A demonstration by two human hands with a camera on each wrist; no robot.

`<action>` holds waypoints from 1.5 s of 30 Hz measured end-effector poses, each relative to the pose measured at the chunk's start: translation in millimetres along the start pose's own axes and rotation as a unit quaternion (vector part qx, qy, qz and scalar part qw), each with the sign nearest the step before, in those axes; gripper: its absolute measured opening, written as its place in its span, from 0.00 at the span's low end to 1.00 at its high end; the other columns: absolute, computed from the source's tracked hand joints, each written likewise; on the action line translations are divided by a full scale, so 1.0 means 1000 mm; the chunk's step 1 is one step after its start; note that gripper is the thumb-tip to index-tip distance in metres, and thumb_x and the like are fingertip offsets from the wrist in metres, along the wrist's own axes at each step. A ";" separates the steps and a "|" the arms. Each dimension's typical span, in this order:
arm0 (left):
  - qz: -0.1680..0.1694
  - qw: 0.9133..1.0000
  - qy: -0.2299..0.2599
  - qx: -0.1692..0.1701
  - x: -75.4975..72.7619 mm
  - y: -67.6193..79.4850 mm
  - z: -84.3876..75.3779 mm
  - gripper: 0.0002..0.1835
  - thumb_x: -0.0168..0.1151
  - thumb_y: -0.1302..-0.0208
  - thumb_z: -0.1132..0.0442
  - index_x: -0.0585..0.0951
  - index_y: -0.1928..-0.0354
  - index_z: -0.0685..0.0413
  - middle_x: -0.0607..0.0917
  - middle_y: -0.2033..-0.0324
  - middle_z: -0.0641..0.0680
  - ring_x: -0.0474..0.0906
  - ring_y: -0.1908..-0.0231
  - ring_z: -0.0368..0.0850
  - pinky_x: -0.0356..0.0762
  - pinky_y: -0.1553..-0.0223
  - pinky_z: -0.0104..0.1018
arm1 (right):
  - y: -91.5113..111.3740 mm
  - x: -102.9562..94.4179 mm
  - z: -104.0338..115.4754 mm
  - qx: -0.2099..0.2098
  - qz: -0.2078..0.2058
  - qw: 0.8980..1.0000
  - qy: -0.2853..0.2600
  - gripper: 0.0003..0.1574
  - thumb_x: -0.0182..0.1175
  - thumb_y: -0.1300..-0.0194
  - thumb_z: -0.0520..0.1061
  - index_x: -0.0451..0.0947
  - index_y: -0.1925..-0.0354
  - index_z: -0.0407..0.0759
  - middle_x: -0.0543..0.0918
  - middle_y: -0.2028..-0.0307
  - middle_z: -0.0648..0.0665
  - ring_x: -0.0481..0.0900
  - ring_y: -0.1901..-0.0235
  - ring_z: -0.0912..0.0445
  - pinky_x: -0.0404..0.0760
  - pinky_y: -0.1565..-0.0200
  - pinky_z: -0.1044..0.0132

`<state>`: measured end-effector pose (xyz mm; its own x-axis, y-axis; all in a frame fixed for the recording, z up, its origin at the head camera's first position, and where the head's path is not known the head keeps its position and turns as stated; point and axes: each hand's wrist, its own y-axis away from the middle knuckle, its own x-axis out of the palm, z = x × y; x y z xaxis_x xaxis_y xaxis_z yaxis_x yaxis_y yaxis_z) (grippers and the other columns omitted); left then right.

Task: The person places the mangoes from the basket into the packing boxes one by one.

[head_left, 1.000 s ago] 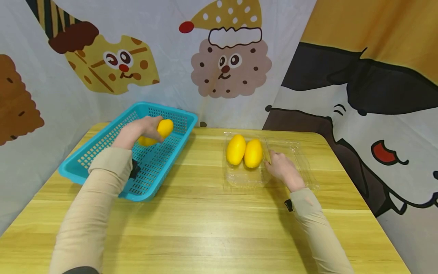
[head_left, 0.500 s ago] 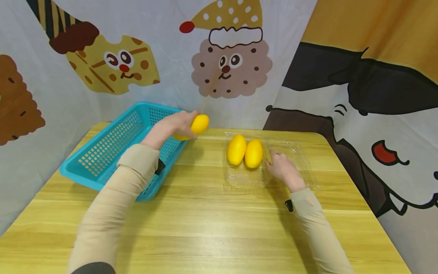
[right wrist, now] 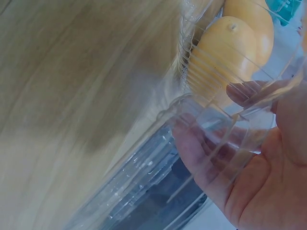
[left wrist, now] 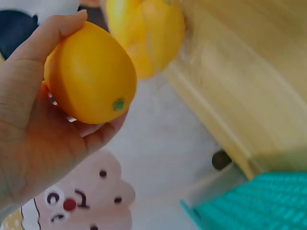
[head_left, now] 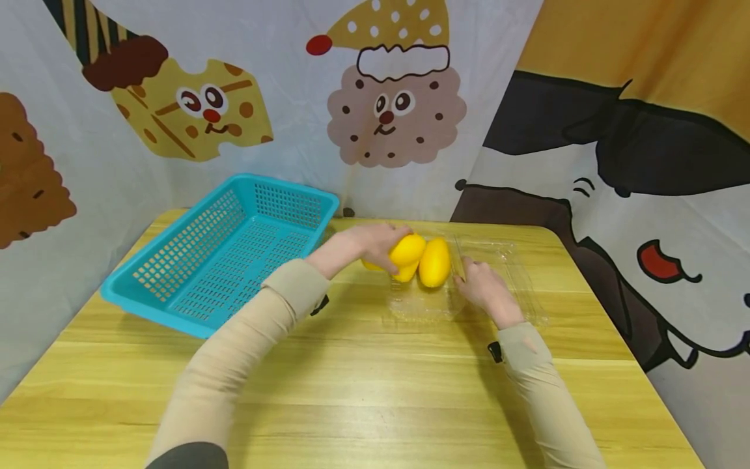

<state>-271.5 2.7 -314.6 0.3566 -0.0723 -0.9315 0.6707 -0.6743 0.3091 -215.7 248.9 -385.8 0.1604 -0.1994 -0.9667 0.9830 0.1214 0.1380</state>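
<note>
My left hand (head_left: 372, 244) grips a yellow mango (head_left: 410, 248), plump and oval with a small green stem spot (left wrist: 118, 104). It is over the left side of a clear plastic clamshell box (head_left: 418, 307). Two more mangoes lie side by side in the box: the right one (head_left: 435, 264) shows whole, while the left one (head_left: 405, 273) is mostly hidden behind the held mango. With thumb and fingers, my right hand (head_left: 485, 292) pinches the box's edge between tray and lid; the right wrist view shows the clear plastic wall (right wrist: 225, 120) between them.
A blue perforated plastic basket (head_left: 143, 311) stands at the left of the wooden table (head_left: 363, 391). The box's open lid (head_left: 521, 280) lies flat to the right of my right hand. Behind the table hangs a cartoon-printed cloth (head_left: 293, 163).
My left hand has carried the mango from over the basket rightward, past the basket's rim, to above the box. My right hand has stayed at the box's edge.
</note>
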 end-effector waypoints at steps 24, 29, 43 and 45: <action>0.024 0.993 -0.090 0.070 0.054 -0.027 -0.043 0.40 0.58 0.40 0.36 0.60 0.31 0.47 0.76 0.41 0.56 0.76 0.45 0.48 0.76 0.44 0.39 | 0.000 0.003 0.001 0.000 -0.001 1.000 -0.005 0.37 0.51 0.31 0.48 0.56 0.33 0.28 0.74 0.46 0.21 0.78 0.69 0.45 0.76 0.73 0.59; 0.000 0.994 -0.072 0.084 0.053 -0.030 -0.041 0.31 0.52 0.34 0.41 0.66 0.35 0.49 0.77 0.42 0.55 0.78 0.49 0.45 0.76 0.44 0.37 | -0.001 0.002 0.000 -0.001 0.003 1.000 -0.011 0.37 0.50 0.30 0.48 0.55 0.32 0.27 0.73 0.45 0.21 0.77 0.69 0.46 0.74 0.73 0.62; -0.204 0.976 0.075 0.008 0.061 -0.032 -0.012 0.16 0.54 0.32 0.60 0.77 0.47 0.60 0.81 0.52 0.59 0.80 0.58 0.49 0.79 0.56 0.36 | 0.000 0.002 0.001 -0.001 -0.002 1.000 0.003 0.38 0.50 0.30 0.49 0.55 0.32 0.28 0.73 0.45 0.22 0.78 0.69 0.45 0.77 0.71 0.57; -0.232 0.968 0.091 -0.012 0.063 -0.031 -0.007 0.15 0.54 0.32 0.62 0.77 0.48 0.62 0.82 0.52 0.60 0.80 0.56 0.50 0.80 0.56 0.36 | 0.000 0.002 0.001 -0.003 -0.002 1.000 0.002 0.38 0.49 0.30 0.49 0.55 0.32 0.27 0.73 0.45 0.21 0.78 0.70 0.46 0.75 0.73 0.59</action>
<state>-265.0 24.1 -381.7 0.1209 0.3664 -0.9226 0.8005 -0.5856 -0.1277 -214.9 247.5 -387.3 0.1567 -0.1951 -0.9682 0.9830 0.1261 0.1337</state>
